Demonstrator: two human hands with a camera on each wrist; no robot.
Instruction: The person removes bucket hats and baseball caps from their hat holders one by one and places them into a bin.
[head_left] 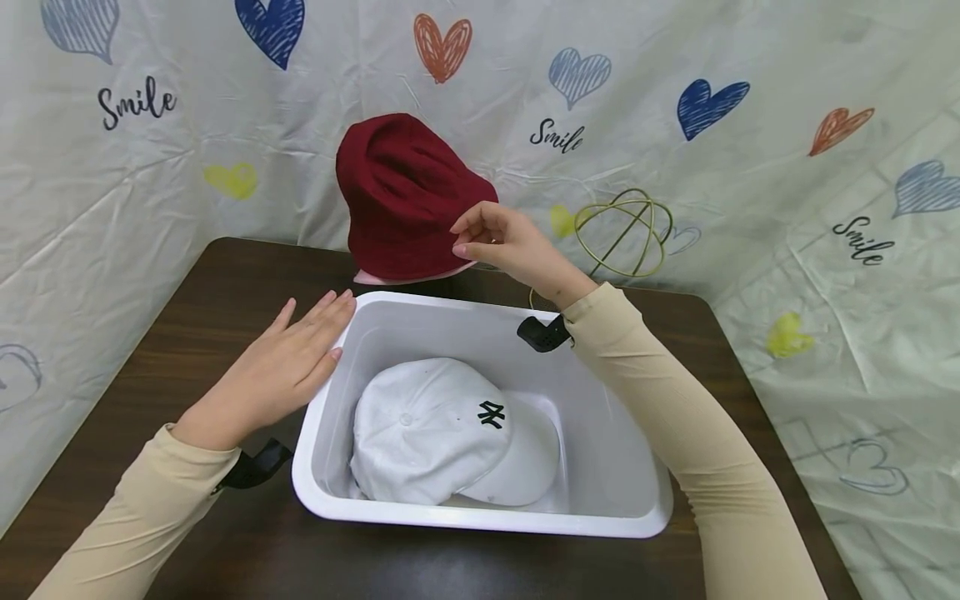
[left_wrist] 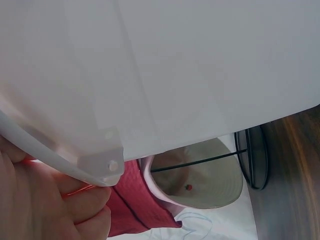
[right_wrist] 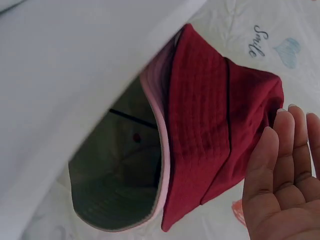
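My left hand (head_left: pixel 281 367) lies with straight fingers on the left rim of a white plastic tub (head_left: pixel 480 523). In the left wrist view its fingers (left_wrist: pixel 87 202) touch the rim's corner. A white baseball cap (head_left: pixel 427 425) with a black logo rests inside the tub, brim to the right. Behind the tub, a dark red bucket hat (head_left: pixel 408 200) sits over a lighter hat with a pink edge (right_wrist: pixel 165 145). My right hand (head_left: pixel 517 250) is raised at the red hat's right side, thumb and fingers apart; the right wrist view shows its fingers (right_wrist: pixel 285 150) extended beside the crown.
A gold wire hat stand (head_left: pixel 624 237) rises behind the tub, right of the red hat. Under the hats, the left wrist view shows a dark wire stand (left_wrist: pixel 200 160). The brown wooden table (head_left: pixel 142 350) meets a white curtain (head_left: pixel 847 275) printed with hearts.
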